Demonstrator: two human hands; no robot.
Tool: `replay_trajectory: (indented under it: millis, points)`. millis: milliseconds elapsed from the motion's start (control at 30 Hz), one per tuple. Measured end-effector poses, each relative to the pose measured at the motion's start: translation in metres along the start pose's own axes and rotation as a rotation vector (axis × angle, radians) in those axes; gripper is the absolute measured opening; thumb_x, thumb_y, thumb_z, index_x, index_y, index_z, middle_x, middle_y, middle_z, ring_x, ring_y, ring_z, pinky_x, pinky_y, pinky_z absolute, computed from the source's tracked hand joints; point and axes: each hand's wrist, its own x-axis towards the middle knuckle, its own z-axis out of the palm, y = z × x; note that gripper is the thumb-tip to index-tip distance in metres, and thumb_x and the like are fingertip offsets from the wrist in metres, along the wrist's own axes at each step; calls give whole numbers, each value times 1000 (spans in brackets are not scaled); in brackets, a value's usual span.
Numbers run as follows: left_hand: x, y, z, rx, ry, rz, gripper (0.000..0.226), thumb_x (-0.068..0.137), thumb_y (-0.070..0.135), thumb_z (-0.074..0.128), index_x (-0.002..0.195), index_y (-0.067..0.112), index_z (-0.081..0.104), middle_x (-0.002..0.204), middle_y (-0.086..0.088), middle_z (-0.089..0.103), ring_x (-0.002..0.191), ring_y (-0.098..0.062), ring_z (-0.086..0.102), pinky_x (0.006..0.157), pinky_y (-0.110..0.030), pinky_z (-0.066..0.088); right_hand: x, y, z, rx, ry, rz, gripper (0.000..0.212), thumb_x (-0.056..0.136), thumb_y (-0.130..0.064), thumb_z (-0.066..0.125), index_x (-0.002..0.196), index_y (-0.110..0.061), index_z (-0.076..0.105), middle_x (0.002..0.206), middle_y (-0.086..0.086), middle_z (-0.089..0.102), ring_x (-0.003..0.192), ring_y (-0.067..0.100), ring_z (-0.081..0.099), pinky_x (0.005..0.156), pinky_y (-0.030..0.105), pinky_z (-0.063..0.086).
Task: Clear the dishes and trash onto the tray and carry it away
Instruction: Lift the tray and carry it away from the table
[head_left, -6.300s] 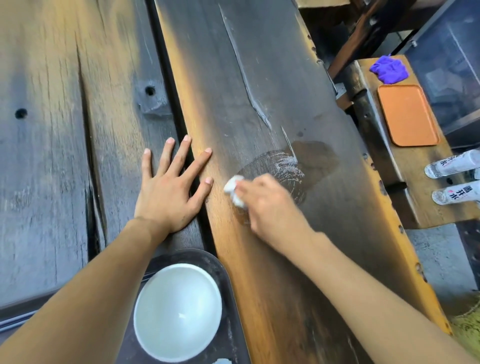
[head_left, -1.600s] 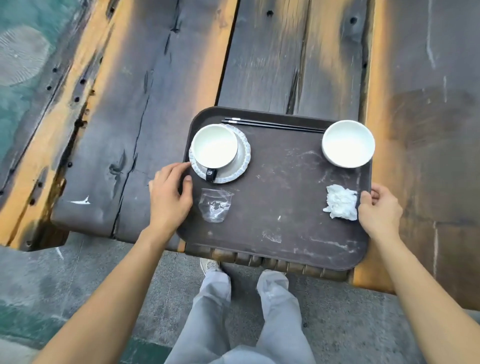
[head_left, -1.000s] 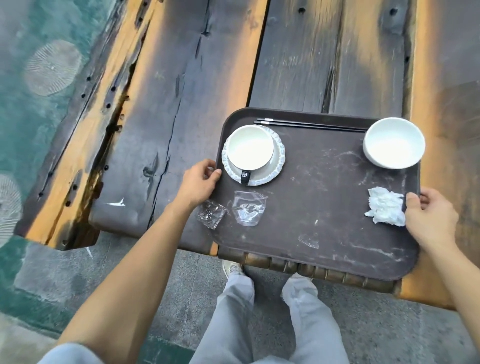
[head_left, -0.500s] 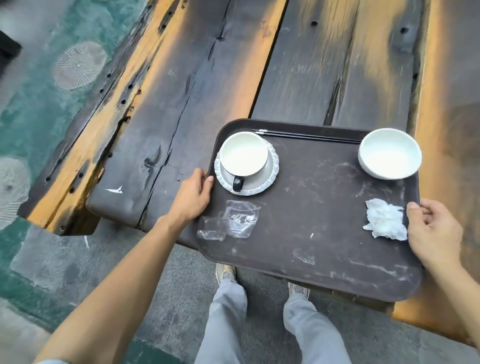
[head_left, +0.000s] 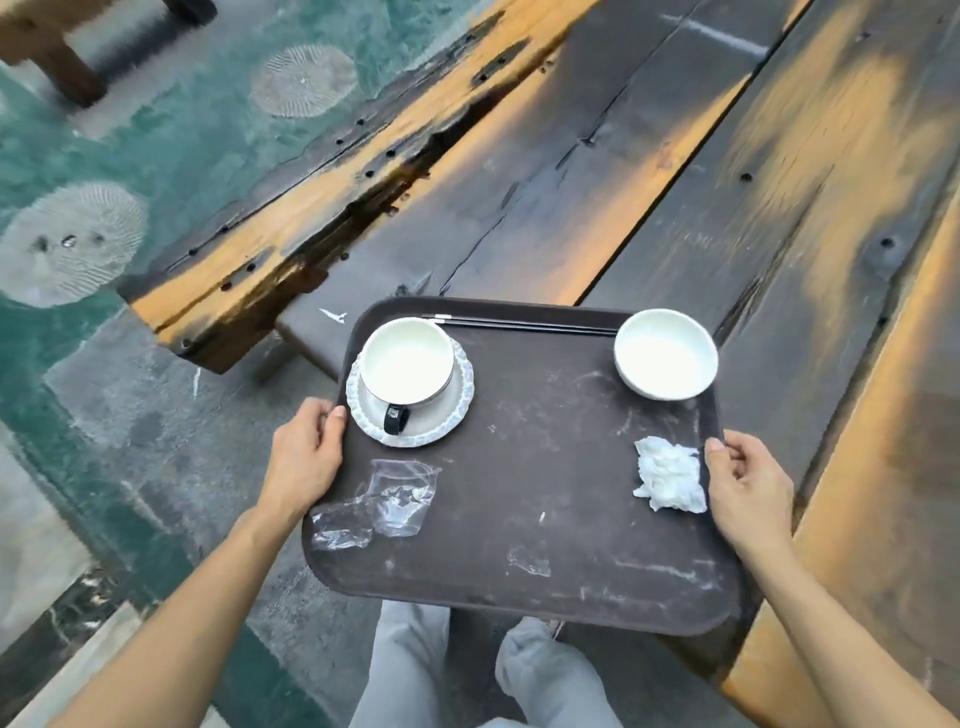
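The clearing looks finished: cup (head_left: 408, 367) on its saucer (head_left: 457, 415), bowl (head_left: 666, 353), chopsticks (head_left: 519, 325), napkin (head_left: 667, 473) and plastic wrappers (head_left: 387, 493) all sit on the tray (head_left: 519, 519). The left hand (head_left: 304, 457) and right hand (head_left: 748, 488) clamp its side rims, holding it partly off the counter (head_left: 675, 182); only carrying remains.

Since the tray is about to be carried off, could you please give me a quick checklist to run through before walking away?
1. Both hands on the tray: ok; left hand and right hand grip opposite edges.
2. Cup seated on its saucer: ok, upright.
3. Bowl upright: ok, though close to the far right corner.
4. Chopsticks on board: ok, along the far rim.
5. Trash secure: not ok; the plastic wrappers reach the left edge, and the tissue lies loose.
6. Path ahead: cannot tell.
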Motion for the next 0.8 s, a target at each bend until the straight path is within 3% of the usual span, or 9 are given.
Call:
replay_trajectory:
  millis: [133,233,400,500,633,700,800]
  points:
    - [-9,-37,-59,27,116,-83,21,101,37,45,88,23,52,72,1,63,67,-2,52,65,-34,32,-1,-64,40,21,-93,-91,2,96,-27,59,95,-26,61,74,-12,60,68,-11,55,62,3,36]
    - [-10,-63,-103,11,195,-145,20,102,35,46,88,21,53,72,1,61,67,-4,51,63,-34,31,-2,-116,74,21,-146,-152,7,95,-30,59,95,-24,63,75,-10,62,68,-5,56,64,12,39]
    - [-12,-113,-175,-45,323,-227,18,100,36,49,89,24,57,70,7,62,71,-22,56,68,-36,38,-14,-200,135,20,-238,-248,14,95,-29,58,92,-18,67,78,0,67,73,8,60,69,24,45]
    - [-11,-148,-218,-71,380,-270,21,97,42,47,88,26,57,72,8,63,72,-21,57,70,-37,40,-29,-255,172,22,-299,-305,9,95,-28,59,93,-24,66,78,-2,67,72,-4,58,63,5,38]
    - [-14,-190,-266,-143,437,-363,23,96,44,47,89,25,58,75,0,65,73,-25,60,72,-43,48,-49,-322,216,-11,-352,-413,7,95,-29,59,91,-28,65,79,-8,68,74,-9,57,63,4,37]
    - [-20,-207,-287,-166,460,-402,23,97,44,48,90,25,58,77,0,65,75,-25,60,70,-40,47,-58,-350,236,-30,-366,-460,8,94,-32,59,92,-27,66,79,-11,67,76,-6,59,64,10,38]
    - [-29,-228,-317,-197,514,-444,23,96,42,49,89,23,58,77,-2,65,76,-24,61,69,-39,46,-72,-387,269,-36,-417,-520,12,94,-32,60,95,-23,68,80,-7,69,76,12,62,71,27,39]
